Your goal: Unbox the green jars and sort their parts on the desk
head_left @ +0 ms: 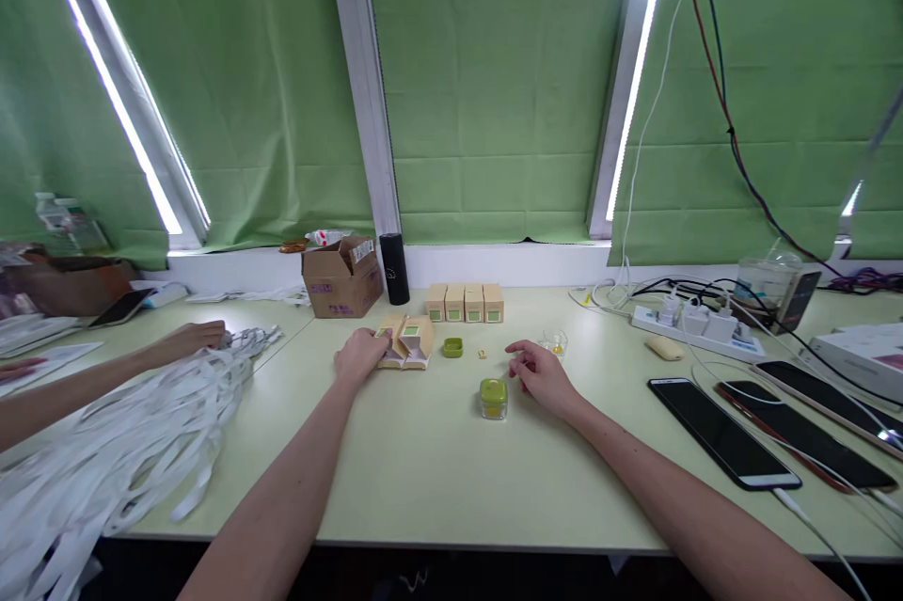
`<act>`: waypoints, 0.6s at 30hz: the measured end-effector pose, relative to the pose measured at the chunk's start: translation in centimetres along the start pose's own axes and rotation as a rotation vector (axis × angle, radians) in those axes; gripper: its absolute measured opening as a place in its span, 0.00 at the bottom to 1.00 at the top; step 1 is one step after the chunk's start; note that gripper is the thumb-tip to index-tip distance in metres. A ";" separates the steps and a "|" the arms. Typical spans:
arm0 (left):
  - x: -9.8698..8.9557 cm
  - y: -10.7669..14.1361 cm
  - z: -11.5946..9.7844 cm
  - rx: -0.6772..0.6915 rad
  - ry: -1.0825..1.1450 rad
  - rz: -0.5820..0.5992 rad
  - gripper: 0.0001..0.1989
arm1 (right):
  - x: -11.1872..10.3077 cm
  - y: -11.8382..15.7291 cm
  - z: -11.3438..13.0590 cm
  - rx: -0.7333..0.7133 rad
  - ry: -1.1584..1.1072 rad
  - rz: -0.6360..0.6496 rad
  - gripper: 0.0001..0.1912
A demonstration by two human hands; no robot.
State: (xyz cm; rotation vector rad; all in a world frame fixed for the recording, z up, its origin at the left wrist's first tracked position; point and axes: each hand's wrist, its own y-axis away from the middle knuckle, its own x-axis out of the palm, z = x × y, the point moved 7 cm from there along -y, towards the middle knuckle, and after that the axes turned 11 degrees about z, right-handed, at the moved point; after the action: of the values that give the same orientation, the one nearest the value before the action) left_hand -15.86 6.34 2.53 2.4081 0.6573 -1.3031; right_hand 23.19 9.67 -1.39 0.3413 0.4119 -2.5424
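"While the left grip point(359, 355) touches opened cartons point(418, 336), is it pinching them?"

"Cannot tell. The right grip point(538, 373) is empty, loosely parted, the green-lidded jar point(493, 400) just left of it."

"Progress?"

"Four boxes point(473, 302) stand closed beyond both grips; the cartons seem unfinished, the jar unboxed."

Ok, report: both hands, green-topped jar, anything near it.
Left hand at opened cartons. Right hand apparently holding nothing, near the green-topped jar. Jar upright on table. Small tan piece and green square piece just beyond.
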 end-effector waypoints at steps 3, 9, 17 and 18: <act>-0.3 0.2 -0.1 -0.001 -0.004 -0.001 0.24 | -0.9 0.0 0.4 -0.015 -0.009 -0.077 0.15; -2.1 1.2 -0.5 -0.039 -0.009 -0.105 0.25 | -3.1 0.5 1.5 -0.057 -0.008 -0.260 0.17; -3.9 5.8 -6.3 0.493 0.156 -0.451 0.12 | -2.9 0.7 1.7 -0.058 0.018 -0.276 0.18; -2.9 6.4 -7.8 0.615 0.178 -0.337 0.13 | -2.8 0.7 1.6 -0.058 0.016 -0.271 0.18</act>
State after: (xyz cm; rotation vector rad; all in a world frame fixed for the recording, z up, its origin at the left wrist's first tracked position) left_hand -8.37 4.00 9.58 3.0318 0.8357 -1.6236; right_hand 25.58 9.85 0.83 0.3016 0.5701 -2.7846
